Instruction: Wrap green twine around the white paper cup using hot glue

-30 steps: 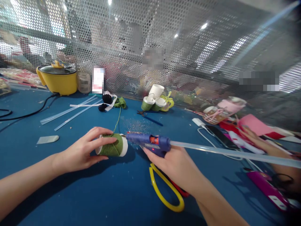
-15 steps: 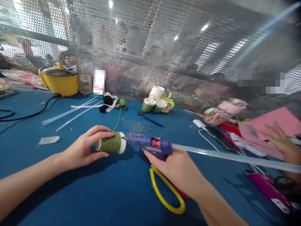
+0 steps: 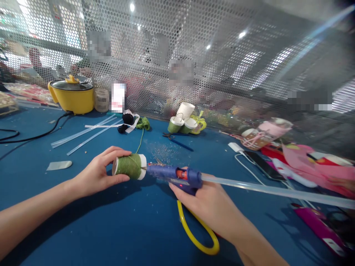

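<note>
My left hand (image 3: 104, 170) grips a small white paper cup (image 3: 142, 166) lying on its side, thumb below and fingers above. Green yarn (image 3: 129, 167) is wound round most of the cup, and a strand runs back to a loose green bundle (image 3: 143, 123). In my right hand (image 3: 206, 199) is a blue hot glue gun (image 3: 169, 174), its small light glowing red. A long clear glue stick (image 3: 263, 189) sticks out of its back. The nozzle meets the cup at the edge of the yarn, near the white rim. My right fingers are mostly hidden behind the gun.
Pliers (image 3: 177, 142) lie beyond the gun, before several cups (image 3: 175, 125) partly wrapped in green. Spare glue sticks (image 3: 83, 135) and a yellow electric pot (image 3: 73, 96) are at left. Yellow-handled scissors (image 3: 198, 240) lie under my right wrist. A phone (image 3: 260, 164) and purple power strip (image 3: 318, 227) sit right.
The nozzle has shifted slightly left and down across the cup to the yarn's edge. At right, the other person's hand and the pink sheet have moved down and away.
</note>
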